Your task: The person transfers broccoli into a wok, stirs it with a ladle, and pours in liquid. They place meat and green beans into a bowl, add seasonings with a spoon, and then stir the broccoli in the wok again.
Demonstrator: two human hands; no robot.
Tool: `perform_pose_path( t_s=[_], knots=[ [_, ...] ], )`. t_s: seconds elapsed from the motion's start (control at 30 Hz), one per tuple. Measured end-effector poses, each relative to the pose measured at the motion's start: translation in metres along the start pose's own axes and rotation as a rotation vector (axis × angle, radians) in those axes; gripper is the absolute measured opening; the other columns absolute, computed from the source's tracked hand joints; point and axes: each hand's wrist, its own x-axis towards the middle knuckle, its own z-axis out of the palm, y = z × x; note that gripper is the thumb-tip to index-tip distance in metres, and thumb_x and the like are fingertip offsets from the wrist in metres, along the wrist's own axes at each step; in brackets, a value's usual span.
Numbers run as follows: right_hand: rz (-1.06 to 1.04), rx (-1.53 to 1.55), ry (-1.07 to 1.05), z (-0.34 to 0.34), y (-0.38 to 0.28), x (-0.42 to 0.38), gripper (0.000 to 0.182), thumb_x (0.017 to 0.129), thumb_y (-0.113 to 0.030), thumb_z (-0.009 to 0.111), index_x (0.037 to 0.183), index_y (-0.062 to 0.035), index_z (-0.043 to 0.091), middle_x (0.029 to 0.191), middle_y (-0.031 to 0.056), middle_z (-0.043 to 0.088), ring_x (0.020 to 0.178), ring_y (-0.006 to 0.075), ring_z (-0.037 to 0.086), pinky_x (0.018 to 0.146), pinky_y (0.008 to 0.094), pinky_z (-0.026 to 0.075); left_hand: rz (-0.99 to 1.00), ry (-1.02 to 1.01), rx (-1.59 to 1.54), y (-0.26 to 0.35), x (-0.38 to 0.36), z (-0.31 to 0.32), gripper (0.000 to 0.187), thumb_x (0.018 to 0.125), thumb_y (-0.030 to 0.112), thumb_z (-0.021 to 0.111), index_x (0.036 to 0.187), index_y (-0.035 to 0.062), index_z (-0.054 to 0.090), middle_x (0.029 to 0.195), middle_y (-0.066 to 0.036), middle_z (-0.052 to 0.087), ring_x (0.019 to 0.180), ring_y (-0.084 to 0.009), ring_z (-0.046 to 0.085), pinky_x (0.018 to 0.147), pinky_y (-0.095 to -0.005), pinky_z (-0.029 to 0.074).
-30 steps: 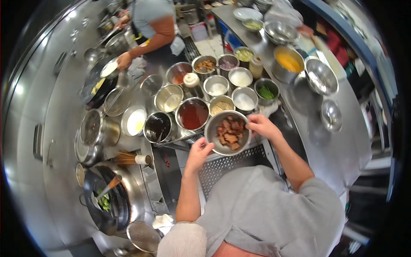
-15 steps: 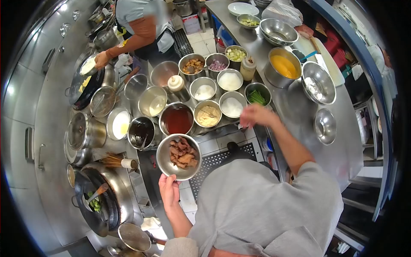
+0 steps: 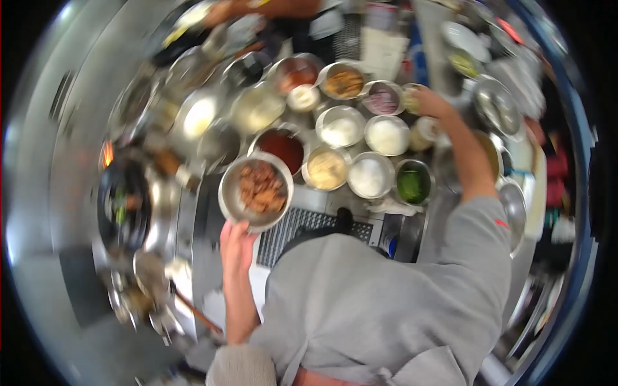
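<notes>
My left hand (image 3: pixel 238 237) grips the near rim of a metal bowl (image 3: pixel 230 196), thumb over the edge. Browned meat pieces (image 3: pixel 261 186) lie in this bowl, held level in front of the pots. My right hand (image 3: pixel 426 101) is stretched far forward, at the pot of chopped pale-green vegetable (image 3: pixel 411 101); its fingers are hidden and blurred. Beside it stand a pot of chopped purple onion (image 3: pixel 382 101) and a squeeze bottle (image 3: pixel 423 133). Closer to me are a pot of green herbs (image 3: pixel 411 185) and pots of white powder (image 3: pixel 387 136).
On the left a black wok (image 3: pixel 122 212) holds greens, with a flame (image 3: pixel 107 154) behind it. A pot of dark red sauce (image 3: pixel 283 151) stands just beyond my bowl. A co-worker's arm (image 3: pixel 257 8) reaches over another wok at top left. Metal bowls (image 3: pixel 497 106) line the right counter.
My right hand has gone from beside the herb pot forward to the chopped vegetable pot. The view has shifted and blurred. My left hand still holds the bowl of meat.
</notes>
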Motion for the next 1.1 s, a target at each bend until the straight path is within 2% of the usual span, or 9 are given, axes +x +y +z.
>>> perform_pose_path(
  t_s=[0.13, 0.3, 0.47, 0.5, 0.6, 0.83, 1.0, 1.07, 1.1],
  knots=[
    [-0.087, 0.034, 0.01, 0.01, 0.023, 0.018, 0.038, 0.066, -0.008, 0.07, 0.104, -0.007, 0.063, 0.105, 0.0187, 0.06, 0.094, 0.0357, 0.059, 0.083, 0.0399, 0.048, 0.044, 0.113, 0.028, -0.001, -0.003, -0.003, 0.024, 0.086, 0.001, 0.051, 0.11, -0.0002, 0.054, 0.105, -0.009, 0.062, 0.094, -0.018, 0.06, 0.082, -0.0384, 0.051],
    [0.107, 0.08, -0.029, -0.012, 0.012, 0.017, 0.029, 0.07, -0.009, 0.069, 0.097, -0.0016, 0.065, 0.083, 0.019, 0.065, 0.078, 0.0349, 0.064, 0.072, 0.0396, 0.051, 0.057, 0.155, -0.005, -0.007, 0.005, -0.01, 0.014, 0.086, 0.001, 0.051, 0.099, 0.0008, 0.057, 0.096, -0.007, 0.062, 0.087, -0.0152, 0.062, 0.079, -0.0365, 0.054],
    [0.298, 0.27, -0.049, -0.013, 0.015, 0.017, 0.028, 0.071, -0.01, 0.071, 0.097, -0.0024, 0.066, 0.083, 0.0182, 0.067, 0.071, 0.0297, 0.066, 0.066, 0.038, 0.051, 0.02, 0.154, -0.015, -0.007, 0.009, -0.017, 0.018, 0.085, 0.0, 0.05, 0.102, -0.0011, 0.055, 0.098, -0.009, 0.062, 0.089, -0.0173, 0.062, 0.081, -0.039, 0.054],
    [0.255, 0.303, -0.009, -0.009, 0.016, 0.015, 0.023, 0.073, -0.011, 0.071, 0.093, -0.002, 0.067, 0.077, 0.0157, 0.066, 0.063, 0.0246, 0.065, 0.059, 0.0366, 0.05, 0.009, 0.15, -0.016, -0.005, 0.008, -0.014, 0.019, 0.085, 0.0, 0.05, 0.103, -0.0014, 0.055, 0.098, -0.009, 0.062, 0.089, -0.0179, 0.062, 0.082, -0.0395, 0.054],
    [-0.013, 0.02, 0.175, 0.012, 0.034, 0.016, 0.02, 0.075, -0.012, 0.071, 0.091, -0.0009, 0.067, 0.069, 0.0127, 0.062, 0.055, 0.0203, 0.062, 0.052, 0.0361, 0.048, -0.021, 0.098, 0.009, -0.01, 0.013, -0.019, 0.029, 0.082, 0.002, 0.05, 0.111, -0.0018, 0.052, 0.105, -0.013, 0.062, 0.093, -0.0212, 0.063, 0.08, -0.0371, 0.055],
    [0.366, 0.287, 0.202, -0.014, 0.012, 0.006, 0.021, 0.077, -0.016, 0.071, 0.09, -0.0001, 0.067, 0.065, 0.0112, 0.061, 0.054, 0.0182, 0.057, 0.055, 0.0331, 0.047, -0.098, -0.093, 0.031, -0.006, 0.033, -0.005, 0.027, 0.082, 0.0, 0.052, 0.109, -0.0006, 0.053, 0.101, -0.011, 0.062, 0.089, -0.0186, 0.063, 0.075, -0.034, 0.056],
    [0.148, 0.351, 0.423, -0.081, -0.063, 0.008, 0.019, 0.08, -0.015, 0.069, 0.093, -0.0006, 0.067, 0.068, 0.0096, 0.062, 0.059, 0.0125, 0.056, 0.057, 0.0313, 0.047, -0.126, -0.217, 0.069, -0.002, 0.051, 0.022, 0.016, 0.086, 0.003, 0.053, 0.101, 0.0015, 0.057, 0.096, -0.006, 0.063, 0.087, -0.0144, 0.062, 0.079, -0.0358, 0.054],
    [-0.015, 0.526, 0.428, -0.112, -0.157, -0.013, 0.019, 0.081, -0.014, 0.068, 0.097, -0.0037, 0.068, 0.073, 0.01, 0.064, 0.065, 0.0104, 0.057, 0.061, 0.0295, 0.048, -0.126, -0.253, 0.08, -0.003, 0.059, 0.033, 0.014, 0.086, 0.004, 0.053, 0.1, 0.0023, 0.057, 0.096, -0.006, 0.062, 0.088, -0.0139, 0.061, 0.081, -0.0367, 0.053],
    [-0.106, 0.568, 0.321, -0.12, -0.202, -0.022, 0.021, 0.081, -0.014, 0.069, 0.099, -0.0046, 0.069, 0.076, 0.0106, 0.066, 0.068, 0.0113, 0.059, 0.063, 0.0288, 0.049, -0.136, -0.285, 0.083, -0.005, 0.065, 0.034, 0.009, 0.087, 0.005, 0.054, 0.096, 0.0034, 0.056, 0.096, -0.005, 0.062, 0.089, -0.0133, 0.061, 0.082, -0.0374, 0.053]
  ],
)
